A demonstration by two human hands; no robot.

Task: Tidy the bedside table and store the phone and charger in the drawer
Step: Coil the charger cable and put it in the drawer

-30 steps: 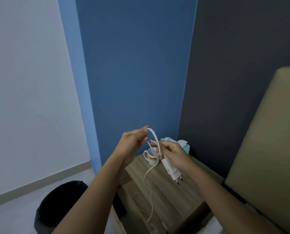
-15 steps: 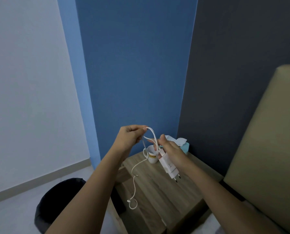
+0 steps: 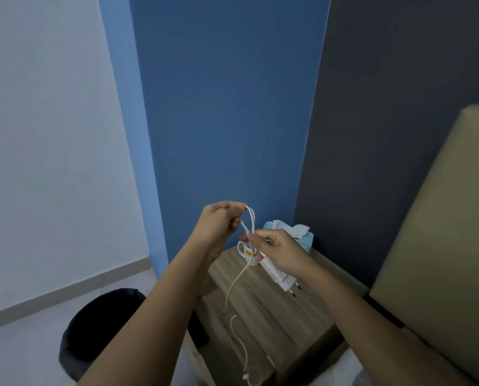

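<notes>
Above the wooden bedside table (image 3: 297,324), my right hand (image 3: 281,253) grips a white charger (image 3: 284,280) with its plug pins pointing down and right. My left hand (image 3: 219,227) pinches a loop of the charger's white cable (image 3: 238,282) just above the right hand. The rest of the cable hangs down in a loose curl, its connector end low near the table's front edge. No phone is visible, and I cannot make out the drawer.
A white mug (image 3: 246,253) with a yellow label stands at the table's back, partly hidden by my hand. A teal tissue box (image 3: 305,240) sits in the corner behind it. A black bin (image 3: 93,330) is on the floor left; a beige headboard (image 3: 441,246) rises right.
The left hand has lifted the cable loop slightly, and the hanging tail has swung and dropped, its end now lower near the table's front edge. The right hand keeps hold of the charger.
</notes>
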